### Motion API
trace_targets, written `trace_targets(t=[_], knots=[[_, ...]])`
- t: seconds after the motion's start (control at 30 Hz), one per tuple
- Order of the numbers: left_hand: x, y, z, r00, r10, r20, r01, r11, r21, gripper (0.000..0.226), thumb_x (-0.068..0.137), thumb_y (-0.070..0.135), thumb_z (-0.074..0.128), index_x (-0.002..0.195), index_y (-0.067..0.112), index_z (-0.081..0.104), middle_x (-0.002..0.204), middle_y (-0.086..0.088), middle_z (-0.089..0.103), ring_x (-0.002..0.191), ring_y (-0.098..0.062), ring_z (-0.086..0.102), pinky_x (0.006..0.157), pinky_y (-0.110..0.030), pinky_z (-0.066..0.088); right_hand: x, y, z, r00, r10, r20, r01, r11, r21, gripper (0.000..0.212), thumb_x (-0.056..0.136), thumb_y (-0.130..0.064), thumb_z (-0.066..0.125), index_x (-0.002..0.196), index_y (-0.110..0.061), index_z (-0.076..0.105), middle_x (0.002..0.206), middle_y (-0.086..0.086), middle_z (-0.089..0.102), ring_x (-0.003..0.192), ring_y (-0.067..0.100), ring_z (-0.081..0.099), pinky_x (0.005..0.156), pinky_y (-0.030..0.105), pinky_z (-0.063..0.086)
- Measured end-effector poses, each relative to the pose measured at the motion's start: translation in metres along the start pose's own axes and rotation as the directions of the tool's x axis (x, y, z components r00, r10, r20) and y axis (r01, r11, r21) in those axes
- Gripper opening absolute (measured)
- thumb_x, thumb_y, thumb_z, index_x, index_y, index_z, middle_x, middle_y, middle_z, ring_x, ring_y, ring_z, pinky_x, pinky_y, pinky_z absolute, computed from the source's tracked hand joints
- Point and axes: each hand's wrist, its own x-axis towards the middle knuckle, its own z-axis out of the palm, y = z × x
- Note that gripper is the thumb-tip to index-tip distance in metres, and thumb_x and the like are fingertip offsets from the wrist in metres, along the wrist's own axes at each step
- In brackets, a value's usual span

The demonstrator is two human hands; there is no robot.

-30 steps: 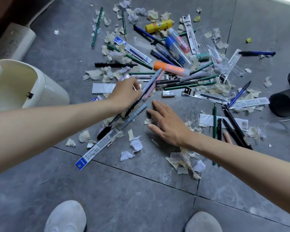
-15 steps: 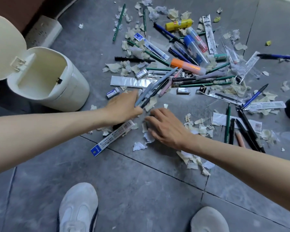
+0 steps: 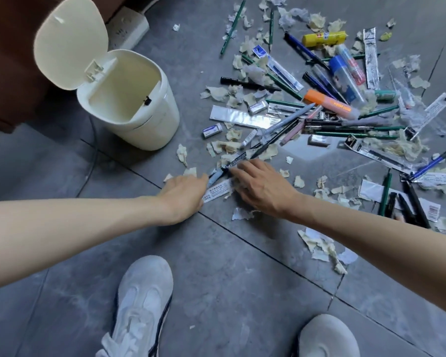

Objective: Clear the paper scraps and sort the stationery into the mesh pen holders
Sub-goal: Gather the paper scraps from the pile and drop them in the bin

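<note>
Torn cream paper scraps (image 3: 225, 146) and stationery litter the grey floor tiles. My left hand (image 3: 183, 194) rests knuckles-up on the floor over the end of a white labelled wrapper strip (image 3: 216, 193), with its fingers hidden beneath it. My right hand (image 3: 263, 186) lies just right of it, fingers spread flat over scraps and the strip's other end. A black marker (image 3: 238, 159) and a grey pen (image 3: 285, 122) lie just beyond both hands. An orange highlighter (image 3: 330, 104), a yellow glue stick (image 3: 323, 38) and green pencils (image 3: 355, 135) lie farther off.
A cream bin (image 3: 144, 130) stands at the left with its lid (image 3: 70, 39) flipped open. A white power strip (image 3: 129, 29) lies behind it. My two shoes (image 3: 142, 305) are at the bottom. More scraps (image 3: 322, 247) and black pens (image 3: 410, 202) lie to the right.
Both hands have drawn back toward me and closer together, off the pen pile and onto the wrapper strip. The view has swung left, bringing the open bin fully in.
</note>
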Motion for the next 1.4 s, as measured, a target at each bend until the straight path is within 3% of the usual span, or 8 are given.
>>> trace_targets(t=[0.13, 0.27, 0.5, 0.73, 0.97, 1.1, 1.27, 1.4], knots=[[0.000, 0.007, -0.001, 0.997, -0.029, 0.074, 0.032, 0.999, -0.035, 0.022, 0.084, 0.017, 0.056, 0.104, 0.009, 0.051, 0.107, -0.016, 0.058, 0.096, -0.036, 0.058, 0.068, -0.032, 0.037, 0.010, -0.001, -0.003, 0.998, 0.036, -0.060, -0.035, 0.999, 0.019, 0.056, 0.090, -0.042, 0.028, 0.132, -0.011, 0.048, 0.104, 0.008, 0.054, 0.092, 0.025, 0.048, 0.081, 0.037, 0.042], [0.001, -0.010, -0.016, 0.985, -0.025, 0.171, 0.054, 0.984, -0.170, 0.020, 0.078, 0.024, 0.062, 0.076, 0.016, 0.043, 0.083, -0.009, 0.061, 0.071, -0.025, 0.056, 0.051, -0.028, 0.033, 0.006, 0.007, -0.003, 0.988, 0.100, -0.116, -0.083, 0.987, 0.140, 0.046, 0.094, -0.041, 0.030, 0.124, -0.012, 0.049, 0.104, 0.006, 0.055, 0.091, 0.021, 0.047, 0.083, 0.034, 0.038], [0.024, -0.017, -0.054, 0.989, -0.027, 0.144, 0.075, 0.937, -0.342, 0.019, 0.079, 0.017, 0.066, 0.069, 0.013, 0.050, 0.064, -0.005, 0.059, 0.050, -0.013, 0.049, 0.040, -0.014, 0.032, -0.024, 0.017, -0.006, 0.936, 0.215, -0.278, -0.168, 0.968, 0.185, 0.035, 0.090, -0.030, 0.035, 0.074, -0.006, 0.055, 0.058, 0.007, 0.054, 0.049, 0.025, 0.048, 0.045, 0.031, 0.043], [0.085, 0.028, -0.084, 0.997, -0.072, 0.014, 0.069, 0.856, -0.513, 0.019, 0.084, 0.013, 0.064, 0.077, 0.007, 0.047, 0.064, -0.005, 0.046, 0.050, -0.016, 0.043, 0.044, -0.023, 0.030, -0.030, 0.039, -0.001, 0.898, 0.378, -0.226, -0.337, 0.920, 0.198, 0.038, 0.084, -0.021, 0.059, 0.117, -0.004, 0.054, 0.121, 0.018, 0.051, 0.104, 0.033, 0.048, 0.088, 0.043, 0.043], [0.138, 0.080, -0.116, 0.994, -0.040, -0.098, -0.010, 0.887, -0.463, 0.021, 0.087, 0.021, 0.063, 0.085, 0.007, 0.047, 0.074, -0.006, 0.049, 0.055, -0.016, 0.046, 0.047, -0.026, 0.033, -0.058, 0.046, 0.011, 0.953, 0.203, -0.226, -0.198, 0.979, 0.044, 0.031, 0.091, -0.028, 0.041, 0.103, -0.009, 0.062, 0.102, 0.008, 0.061, 0.085, 0.025, 0.055, 0.072, 0.037, 0.048], [0.133, 0.089, -0.101, 0.976, -0.073, -0.204, -0.002, 0.939, -0.343, 0.052, 0.086, 0.038, 0.065, 0.121, 0.008, 0.040, 0.094, -0.006, 0.055, 0.085, -0.028, 0.055, 0.065, -0.034, 0.042, -0.064, 0.047, 0.011, 0.951, 0.202, -0.235, -0.202, 0.979, 0.022, 0.029, 0.089, -0.030, 0.045, 0.096, -0.009, 0.065, 0.100, 0.007, 0.062, 0.088, 0.025, 0.056, 0.076, 0.036, 0.048], [0.099, 0.076, -0.073, 0.992, -0.101, -0.077, 0.072, 0.948, -0.311, 0.036, 0.088, 0.036, 0.060, 0.065, 0.012, 0.045, 0.065, -0.003, 0.051, 0.058, -0.020, 0.046, 0.050, -0.028, 0.031, -0.048, 0.044, 0.004, 0.951, 0.275, -0.143, -0.260, 0.959, 0.113, 0.039, 0.090, -0.040, 0.041, 0.107, -0.010, 0.059, 0.118, 0.009, 0.060, 0.107, 0.028, 0.054, 0.092, 0.038, 0.045], [0.080, 0.073, -0.040, 0.984, -0.111, 0.142, 0.155, 0.920, -0.359, 0.046, 0.080, 0.052, 0.065, 0.064, 0.012, 0.049, 0.062, -0.001, 0.050, 0.061, -0.020, 0.051, 0.056, -0.027, 0.039, -0.033, 0.040, -0.003, 0.946, 0.300, -0.125, -0.278, 0.946, 0.167, 0.045, 0.087, -0.039, 0.038, 0.111, -0.007, 0.059, 0.130, 0.015, 0.056, 0.118, 0.031, 0.051, 0.098, 0.041, 0.042]])
